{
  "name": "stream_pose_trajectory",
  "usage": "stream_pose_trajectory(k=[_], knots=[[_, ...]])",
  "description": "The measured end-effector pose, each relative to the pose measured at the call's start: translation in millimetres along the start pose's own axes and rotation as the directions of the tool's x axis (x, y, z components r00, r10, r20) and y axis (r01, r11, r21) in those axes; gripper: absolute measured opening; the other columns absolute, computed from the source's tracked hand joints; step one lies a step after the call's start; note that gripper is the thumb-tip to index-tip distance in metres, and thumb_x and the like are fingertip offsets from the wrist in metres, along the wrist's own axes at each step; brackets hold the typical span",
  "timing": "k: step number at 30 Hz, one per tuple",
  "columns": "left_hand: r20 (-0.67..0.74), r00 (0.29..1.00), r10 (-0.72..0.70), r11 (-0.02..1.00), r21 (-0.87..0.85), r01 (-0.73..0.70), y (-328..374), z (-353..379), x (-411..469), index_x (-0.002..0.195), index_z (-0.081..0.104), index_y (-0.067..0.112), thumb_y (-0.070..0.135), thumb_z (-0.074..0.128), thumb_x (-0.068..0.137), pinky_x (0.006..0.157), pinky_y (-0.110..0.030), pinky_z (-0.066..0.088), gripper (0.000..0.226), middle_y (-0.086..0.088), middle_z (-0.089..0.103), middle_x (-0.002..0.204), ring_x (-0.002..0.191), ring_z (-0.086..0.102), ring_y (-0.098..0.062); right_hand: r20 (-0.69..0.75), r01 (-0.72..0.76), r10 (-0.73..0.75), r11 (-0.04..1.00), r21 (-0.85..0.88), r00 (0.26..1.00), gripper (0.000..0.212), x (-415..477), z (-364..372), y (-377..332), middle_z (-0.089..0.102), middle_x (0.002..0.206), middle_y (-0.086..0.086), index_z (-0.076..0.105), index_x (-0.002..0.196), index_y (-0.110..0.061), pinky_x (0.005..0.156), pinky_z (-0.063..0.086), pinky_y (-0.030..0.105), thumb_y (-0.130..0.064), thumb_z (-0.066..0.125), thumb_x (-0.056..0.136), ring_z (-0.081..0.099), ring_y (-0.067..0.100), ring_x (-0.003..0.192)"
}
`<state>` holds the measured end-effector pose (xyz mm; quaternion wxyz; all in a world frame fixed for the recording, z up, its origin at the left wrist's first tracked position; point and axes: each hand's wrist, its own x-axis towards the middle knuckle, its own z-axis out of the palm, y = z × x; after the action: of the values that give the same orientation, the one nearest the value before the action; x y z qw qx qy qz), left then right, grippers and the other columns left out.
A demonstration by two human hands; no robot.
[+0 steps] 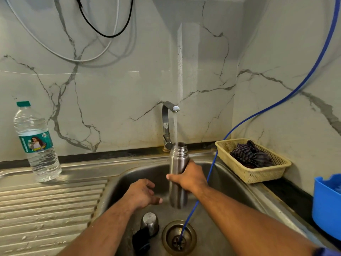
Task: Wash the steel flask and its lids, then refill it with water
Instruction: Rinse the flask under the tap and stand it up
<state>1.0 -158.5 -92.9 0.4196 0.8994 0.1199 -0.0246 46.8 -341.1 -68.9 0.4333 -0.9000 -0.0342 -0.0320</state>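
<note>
The right hand is holding the steel flask upright over the sink, its grip wrapping round the middle of the body with the thumb lying across the front. The flask's open threaded mouth is sitting right under the tap, and a stream of water is running down into it. The left hand is hovering just beside the flask's lower part, its grip wide and holding nothing, fingers loosely spread. On the sink floor a steel lid is standing near the drain, and a black lid is lying against it on the near side. A blue hose is coming down from the wall and dipping into the drain. A plastic water bottle is standing on the draining board to the left. On the desk to the right a cream basket is holding a dark checked cloth, and a blue container is sitting nearer the camera
</note>
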Motion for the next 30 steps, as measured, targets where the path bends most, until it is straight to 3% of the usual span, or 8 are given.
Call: stream_pose_trajectory(k=[3, 5, 8, 17, 20, 24, 27, 30], knots=[[0.009, 1.0, -0.008, 1.0, -0.002, 0.008, 2, -4, -5, 0.132, 0.06, 0.015, 0.023, 0.093, 0.071, 0.069, -0.011, 0.046, 0.07, 0.001, 0.067, 0.107, 0.094, 0.063, -0.006, 0.053, -0.019, 0.024, 0.995, -0.097, 0.998, 0.074, -1, 2, 4, 0.07, 0.122, -0.001, 0.059, 0.126, -0.026, 0.092, 0.059, 0.039, -0.043, 0.095, 0.064, 0.069, 0.02, 0.11], [0.002, 1.0, -0.01, 1.0, 0.01, 0.01, 3, -8, -8, 0.132, 0.06, 0.016, 0.025, 0.093, 0.071, 0.084, -0.018, 0.049, 0.07, 0.001, 0.069, 0.111, 0.1, 0.064, -0.01, 0.046, -0.024, 0.025, 0.999, -0.026, 0.999, 0.071, -3, -4, 1, 0.07, 0.119, 0.0, 0.058, 0.126, -0.026, 0.082, 0.062, 0.038, -0.039, 0.095, 0.066, 0.07, 0.02, 0.106], [-0.03, 0.999, -0.021, 1.0, -0.02, 0.02, 7, -17, -15, 0.132, 0.061, 0.017, 0.025, 0.093, 0.071, 0.092, -0.027, 0.051, 0.069, 0.001, 0.069, 0.112, 0.104, 0.065, -0.013, 0.007, 0.024, -0.024, 0.999, -0.026, 1.0, 0.072, -3, -12, -3, 0.07, 0.119, -0.003, 0.058, 0.125, -0.028, 0.092, 0.058, 0.038, -0.036, 0.096, 0.065, 0.068, 0.018, 0.106], [-0.106, 0.994, -0.021, 0.968, -0.251, -0.007, 40, -44, -55, 0.114, 0.065, 0.026, 0.033, 0.076, 0.091, 0.076, -0.037, 0.048, 0.026, 0.0, 0.071, 0.114, 0.1, 0.068, -0.02, -0.013, 0.053, -0.052, 0.993, 0.102, 0.999, 0.07, -15, -42, -22, 0.07, 0.114, -0.003, 0.058, 0.123, -0.026, 0.095, 0.057, 0.04, -0.032, 0.096, 0.064, 0.067, 0.016, 0.101], [-0.14, 0.99, -0.008, 0.992, -0.122, -0.009, 25, -27, -63, 0.105, 0.069, 0.024, 0.026, 0.073, 0.093, 0.063, -0.028, 0.047, 0.012, -0.001, 0.074, 0.105, 0.091, 0.071, -0.018, 0.04, 0.091, -0.094, 0.993, 0.069, 0.995, 0.069, -18, -45, -32, 0.067, 0.104, -0.007, 0.059, 0.12, -0.028, 0.083, 0.062, 0.041, -0.033, 0.096, 0.063, 0.068, 0.016, 0.095], [-0.08, 0.997, -0.008, 0.983, 0.182, 0.023, 11, -21, -55, 0.111, 0.074, 0.021, 0.022, 0.078, 0.084, 0.089, -0.029, 0.055, 0.028, 0.0, 0.074, 0.108, 0.099, 0.068, -0.015, 0.065, 0.17, -0.168, 0.985, -0.021, 0.984, 0.068, -29, -44, -43, 0.071, 0.104, -0.006, 0.062, 0.116, -0.029, 0.074, 0.063, 0.036, -0.041, 0.097, 0.058, 0.069, 0.014, 0.091], [-0.087, 0.996, 0.021, 0.977, 0.212, -0.002, 15, -25, -51, 0.119, 0.071, 0.021, 0.019, 0.079, 0.083, 0.095, -0.029, 0.053, 0.037, -0.001, 0.072, 0.115, 0.106, 0.067, -0.017, 0.077, 0.177, -0.174, 0.984, -0.022, 0.982, 0.06, -42, -45, -36, 0.07, 0.097, -0.01, 0.062, 0.107, -0.031, 0.069, 0.057, 0.025, -0.04, 0.097, 0.059, 0.068, 0.01, 0.087], [-0.064, 0.998, 0.028, 0.973, 0.23, -0.013, 14, -21, -50, 0.119, 0.071, 0.023, 0.013, 0.074, 0.085, 0.095, -0.029, 0.054, 0.036, -0.002, 0.072, 0.117, 0.106, 0.068, -0.018, 0.104, 0.171, -0.159, 0.979, -0.115, 0.982, 0.062, -52, -45, -19, 0.072, 0.101, -0.009, 0.064, 0.109, -0.03, 0.076, 0.063, 0.034, -0.043, 0.097, 0.058, 0.07, 0.012, 0.091]])
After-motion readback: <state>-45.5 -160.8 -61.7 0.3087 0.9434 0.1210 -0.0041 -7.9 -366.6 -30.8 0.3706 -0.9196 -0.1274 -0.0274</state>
